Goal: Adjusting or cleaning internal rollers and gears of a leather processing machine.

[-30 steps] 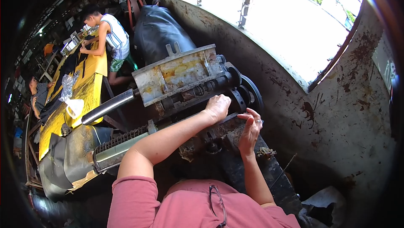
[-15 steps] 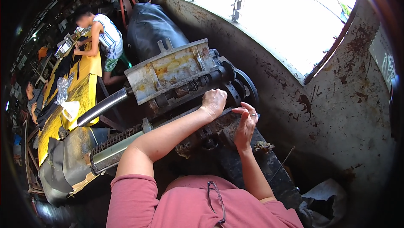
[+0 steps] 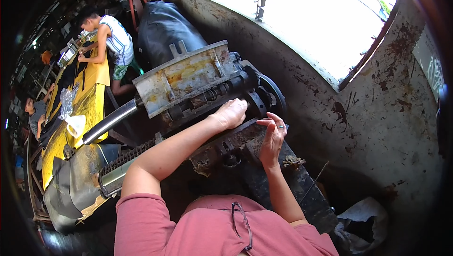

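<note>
Keeping my left hand (image 3: 231,113) curled at the machine (image 3: 184,83)'s right end, grip unclear, right hand (image 3: 272,140) loosely open, I barely shift; work stays there.

Since the earlier pictures our view swings a little, so the machine (image 3: 184,80), the window (image 3: 321,24) and the yellow surface (image 3: 97,101) all lie farther left than before, the machine and window also somewhat higher. Our left grip (image 3: 231,113) edges leftward along the machine, leaving more room between it and the dark round flange (image 3: 257,104). Our two grips now stand slightly farther apart, the right grip (image 3: 272,142) by the machine's near edge. At far left, the person in grey (image 3: 35,116) now turns the head more toward us.
</note>
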Demonstrator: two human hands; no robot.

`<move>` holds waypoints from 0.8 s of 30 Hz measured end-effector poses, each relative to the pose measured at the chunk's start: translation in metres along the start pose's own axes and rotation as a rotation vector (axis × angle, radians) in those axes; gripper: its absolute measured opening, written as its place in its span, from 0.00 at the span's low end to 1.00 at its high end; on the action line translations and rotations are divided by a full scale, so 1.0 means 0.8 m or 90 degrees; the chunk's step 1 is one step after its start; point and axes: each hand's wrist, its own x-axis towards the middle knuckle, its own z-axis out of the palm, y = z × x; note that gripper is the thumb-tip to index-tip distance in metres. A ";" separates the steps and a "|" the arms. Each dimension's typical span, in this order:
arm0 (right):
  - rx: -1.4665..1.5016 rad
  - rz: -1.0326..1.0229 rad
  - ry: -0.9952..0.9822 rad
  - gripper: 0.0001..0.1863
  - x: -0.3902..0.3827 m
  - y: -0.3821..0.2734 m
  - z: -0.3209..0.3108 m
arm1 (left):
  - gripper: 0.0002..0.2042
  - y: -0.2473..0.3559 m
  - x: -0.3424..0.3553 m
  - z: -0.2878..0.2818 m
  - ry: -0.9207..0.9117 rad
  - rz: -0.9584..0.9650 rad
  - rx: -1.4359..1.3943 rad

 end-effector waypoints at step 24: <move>0.010 0.031 -0.014 0.39 0.000 0.004 0.001 | 0.21 -0.024 -0.010 0.009 0.105 0.095 -0.061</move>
